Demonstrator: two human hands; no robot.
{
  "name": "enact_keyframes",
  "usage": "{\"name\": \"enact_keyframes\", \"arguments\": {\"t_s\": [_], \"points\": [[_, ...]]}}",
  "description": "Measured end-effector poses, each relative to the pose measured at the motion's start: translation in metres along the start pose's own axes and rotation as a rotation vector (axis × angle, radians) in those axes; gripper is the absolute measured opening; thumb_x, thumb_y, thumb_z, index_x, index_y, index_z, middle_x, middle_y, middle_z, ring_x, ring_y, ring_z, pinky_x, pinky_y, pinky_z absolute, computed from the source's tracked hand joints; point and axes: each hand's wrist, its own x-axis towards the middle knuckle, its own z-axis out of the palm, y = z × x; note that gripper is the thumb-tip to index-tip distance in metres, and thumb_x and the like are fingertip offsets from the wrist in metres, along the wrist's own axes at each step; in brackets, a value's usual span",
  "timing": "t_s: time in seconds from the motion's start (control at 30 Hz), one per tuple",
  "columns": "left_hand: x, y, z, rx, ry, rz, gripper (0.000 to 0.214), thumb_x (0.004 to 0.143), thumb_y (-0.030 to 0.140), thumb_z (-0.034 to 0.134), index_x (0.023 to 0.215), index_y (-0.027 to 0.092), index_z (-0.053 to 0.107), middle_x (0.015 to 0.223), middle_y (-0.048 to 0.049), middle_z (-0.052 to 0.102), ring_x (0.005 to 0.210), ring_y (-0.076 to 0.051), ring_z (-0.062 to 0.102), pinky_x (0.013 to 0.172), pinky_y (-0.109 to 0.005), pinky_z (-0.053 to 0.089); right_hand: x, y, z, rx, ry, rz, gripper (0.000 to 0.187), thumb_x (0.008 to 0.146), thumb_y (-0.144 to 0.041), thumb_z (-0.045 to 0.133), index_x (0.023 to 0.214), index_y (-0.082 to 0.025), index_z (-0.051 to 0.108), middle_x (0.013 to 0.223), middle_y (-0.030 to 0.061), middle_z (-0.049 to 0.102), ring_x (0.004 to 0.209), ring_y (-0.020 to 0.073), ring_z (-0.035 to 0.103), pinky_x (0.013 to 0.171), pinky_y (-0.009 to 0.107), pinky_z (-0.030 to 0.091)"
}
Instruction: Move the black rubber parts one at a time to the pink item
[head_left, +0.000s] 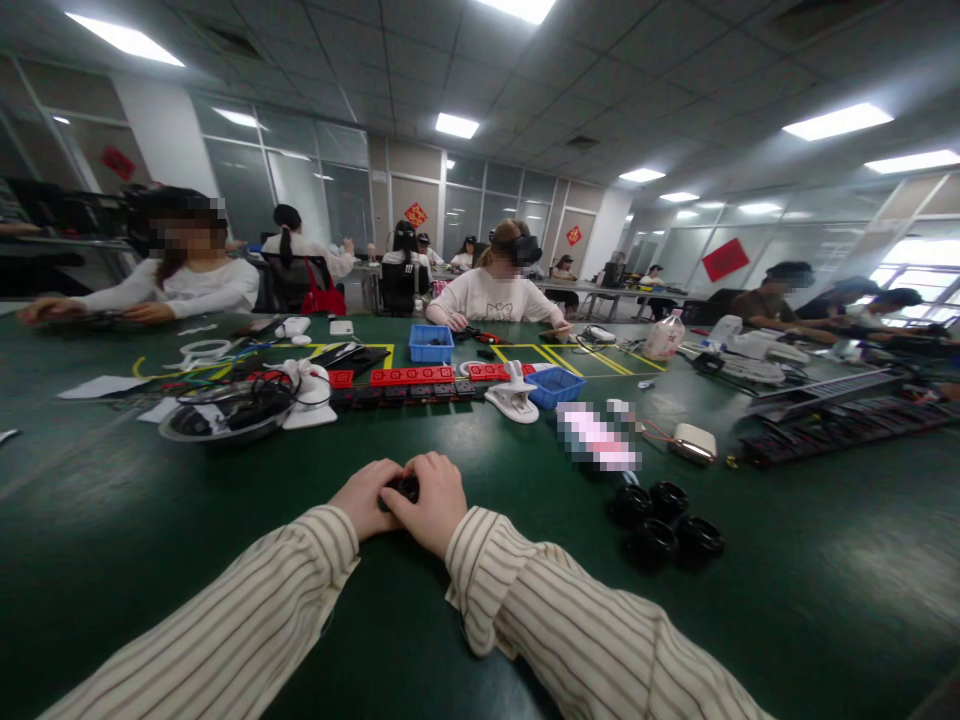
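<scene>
Close together over the green table, my left hand point(369, 497) and my right hand point(435, 502) are both closed around a small black round part point(407, 488). Fingers cover most of it, so only its dark upper side shows between my thumbs. To the right, several black ring-shaped parts point(658, 538) stand grouped on the table; they look similar in colour and size to the held one. Striped sleeves reach down to both wrists.
Beyond my hands lie a round tray point(225, 430) with dark items, white clip stands point(514, 395), red and black strips point(409, 375) and blue bins point(431, 345). A phone point(598, 438) and a pale case point(694, 444) lie right. A co-worker point(499, 285) sits opposite.
</scene>
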Motion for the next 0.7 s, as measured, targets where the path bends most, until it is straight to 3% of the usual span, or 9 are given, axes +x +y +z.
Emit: {"name": "enact_keyframes", "arguments": {"t_s": [0.23,0.4,0.57,0.7], "points": [[0.002,-0.011,0.004,-0.033,-0.010,0.044,0.026,0.057,0.027,0.063,0.080,0.018,0.054,0.083,-0.0028,0.057,0.081,-0.021,0.052,0.076,-0.032,0.043,0.001,0.002,0.001,0.040,-0.059,-0.094,0.009,0.071,-0.019,0.059,0.080,-0.020,0.059,0.084,0.0014,0.057,0.087,0.0179,0.049,0.081,0.032,0.036],[0.003,-0.014,0.006,-0.043,-0.016,0.079,0.027,0.056,0.027,0.065,0.081,0.018,0.057,0.095,-0.0045,0.059,0.090,-0.023,0.053,0.085,-0.034,0.040,0.001,0.000,-0.002,0.129,-0.092,-0.253,0.017,0.067,-0.006,0.052,0.074,-0.020,0.058,0.077,-0.0012,0.060,0.085,0.0164,0.050,0.084,0.031,0.035],[0.002,-0.003,0.003,-0.015,0.004,0.005,0.047,0.056,0.032,0.068,0.098,0.017,0.055,0.094,-0.0061,0.059,0.090,-0.025,0.055,0.084,-0.037,0.041,0.000,-0.002,-0.002,0.113,0.027,-0.133,0.012,0.071,-0.019,0.058,0.083,-0.018,0.056,0.087,0.0034,0.056,0.088,0.0193,0.048,0.082,0.034,0.037],[0.001,0.003,0.000,0.049,-0.014,-0.033,0.036,0.058,0.033,0.068,0.088,0.016,0.058,0.087,-0.0056,0.059,0.085,-0.024,0.054,0.078,-0.034,0.043,0.001,0.001,0.002,0.030,0.032,-0.048,0.014,0.074,-0.030,0.061,0.077,-0.018,0.055,0.082,0.0033,0.054,0.083,0.0196,0.048,0.078,0.034,0.037]]}}
